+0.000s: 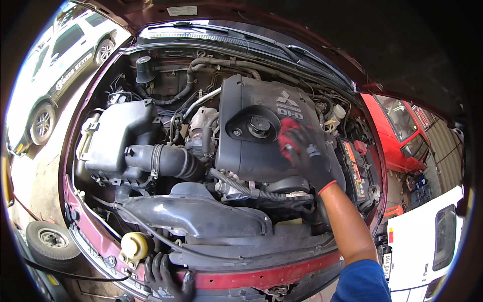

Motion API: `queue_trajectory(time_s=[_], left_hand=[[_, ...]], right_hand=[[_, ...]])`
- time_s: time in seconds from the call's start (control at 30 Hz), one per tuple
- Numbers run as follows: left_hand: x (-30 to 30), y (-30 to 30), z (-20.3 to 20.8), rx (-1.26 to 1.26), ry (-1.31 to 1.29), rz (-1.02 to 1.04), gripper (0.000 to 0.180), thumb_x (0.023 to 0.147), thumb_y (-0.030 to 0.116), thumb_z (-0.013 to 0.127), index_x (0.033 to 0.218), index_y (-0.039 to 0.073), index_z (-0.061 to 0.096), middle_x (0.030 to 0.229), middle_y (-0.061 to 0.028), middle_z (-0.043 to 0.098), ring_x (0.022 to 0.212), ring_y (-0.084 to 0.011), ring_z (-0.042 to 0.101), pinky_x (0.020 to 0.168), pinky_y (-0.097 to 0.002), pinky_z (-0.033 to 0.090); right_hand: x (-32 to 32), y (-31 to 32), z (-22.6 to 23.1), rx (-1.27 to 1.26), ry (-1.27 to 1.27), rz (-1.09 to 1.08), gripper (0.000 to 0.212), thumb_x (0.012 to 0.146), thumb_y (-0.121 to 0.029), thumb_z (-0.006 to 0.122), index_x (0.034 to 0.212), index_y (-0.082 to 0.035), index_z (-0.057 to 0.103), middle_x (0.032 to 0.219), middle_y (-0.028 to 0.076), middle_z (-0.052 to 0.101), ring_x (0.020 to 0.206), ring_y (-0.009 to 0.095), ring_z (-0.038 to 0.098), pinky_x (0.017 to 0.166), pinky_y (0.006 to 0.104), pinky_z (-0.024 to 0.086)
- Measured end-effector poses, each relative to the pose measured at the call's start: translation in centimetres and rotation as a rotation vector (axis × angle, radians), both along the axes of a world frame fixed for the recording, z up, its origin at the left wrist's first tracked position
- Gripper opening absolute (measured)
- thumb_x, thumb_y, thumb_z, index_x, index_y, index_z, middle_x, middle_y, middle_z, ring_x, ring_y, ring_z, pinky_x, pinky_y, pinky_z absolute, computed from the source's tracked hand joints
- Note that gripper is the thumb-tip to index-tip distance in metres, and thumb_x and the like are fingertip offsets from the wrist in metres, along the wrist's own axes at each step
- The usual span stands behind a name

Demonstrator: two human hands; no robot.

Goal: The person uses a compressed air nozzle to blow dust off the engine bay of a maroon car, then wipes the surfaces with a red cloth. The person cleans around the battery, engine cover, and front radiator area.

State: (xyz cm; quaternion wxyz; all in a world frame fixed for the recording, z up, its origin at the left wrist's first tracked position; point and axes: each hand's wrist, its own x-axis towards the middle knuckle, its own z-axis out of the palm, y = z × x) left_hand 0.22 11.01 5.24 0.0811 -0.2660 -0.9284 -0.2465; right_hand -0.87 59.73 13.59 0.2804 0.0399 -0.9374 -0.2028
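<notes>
In a black glove, my right hand (308,151) is closed on a red cloth (288,138) and presses it to the dark engine cover (246,163). The cloth lies just right of the round oil filler cap (259,126), which sits in a recess of the cover. Dust dulls the upper part of that cover. My left hand (165,279), gloved too, rests with spread fingers on the red front crossmember (226,278) of the car. It holds nothing.
A black air filter box (123,123) with a ribbed intake hose (168,160) fills the left of the bay. At right sits a battery (359,171); front left, a yellowish horn-like disc (135,246). The raised hood (322,30) hangs overhead. A loose wheel (53,241) lies outside.
</notes>
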Motion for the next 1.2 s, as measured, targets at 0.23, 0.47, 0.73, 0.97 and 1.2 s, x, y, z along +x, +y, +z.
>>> queue_trajectory(time_s=[0.23, 0.47, 0.73, 0.97, 1.2], left_hand=[[0.2, 0.4, 0.3, -0.014, 0.016, -0.009, 0.072, 0.092, 0.05, 0.058, 0.137, -0.007, 0.05, 0.135, -0.0265, 0.055, 0.134, -0.0491, 0.042, 0.115, -0.0594, 0.028], [0.1, 1.4, 1.2, 0.065, 0.08, -0.044, 0.068, 0.094, 0.047, 0.064, 0.136, -0.005, 0.053, 0.136, -0.0261, 0.056, 0.131, -0.0473, 0.046, 0.113, -0.0592, 0.031], [0.5, 2.3, 1.9, -0.015, 0.125, -0.07, 0.063, 0.098, 0.043, 0.065, 0.137, -0.005, 0.053, 0.133, -0.0264, 0.056, 0.127, -0.0457, 0.048, 0.109, -0.0571, 0.037], [0.2, 0.8, 1.0, -0.134, 0.123, -0.101, 0.061, 0.099, 0.036, 0.065, 0.138, -0.007, 0.05, 0.145, -0.0259, 0.049, 0.134, -0.0422, 0.044, 0.113, -0.0531, 0.034], [-0.3, 0.8, 0.5, -0.073, 0.032, -0.021, 0.066, 0.096, 0.045, 0.064, 0.14, -0.001, 0.052, 0.142, -0.0243, 0.053, 0.135, -0.0429, 0.043, 0.113, -0.0563, 0.031]], right_hand=[[-3.1, -9.1, -3.3, -0.323, -0.364, 0.382, 0.04, 0.098, -0.035, 0.059, 0.133, -0.017, 0.065, 0.151, 0.006, 0.053, 0.15, 0.035, 0.033, 0.125, 0.0612, 0.014], [10.2, 2.8, 1.6, -0.548, -0.404, -0.059, 0.037, 0.096, -0.029, 0.065, 0.131, -0.019, 0.07, 0.157, 0.004, 0.049, 0.154, 0.03, 0.029, 0.128, 0.0537, 0.012], [5.4, -1.0, -3.9, -0.609, -0.135, 0.171, 0.04, 0.094, -0.026, 0.065, 0.134, -0.017, 0.065, 0.146, 0.008, 0.057, 0.147, 0.033, 0.04, 0.122, 0.0538, 0.026], [8.2, 0.6, -1.0, -0.389, -0.143, 0.073, 0.06, 0.093, -0.033, 0.069, 0.149, -0.023, 0.053, 0.16, 0.013, 0.042, 0.146, 0.036, 0.043, 0.116, 0.0536, 0.039], [-1.3, 17.1, -1.4, 0.087, -0.285, -0.373, 0.052, 0.105, -0.037, 0.049, 0.151, -0.013, 0.045, 0.163, 0.016, 0.035, 0.152, 0.042, 0.027, 0.124, 0.0558, 0.021]])
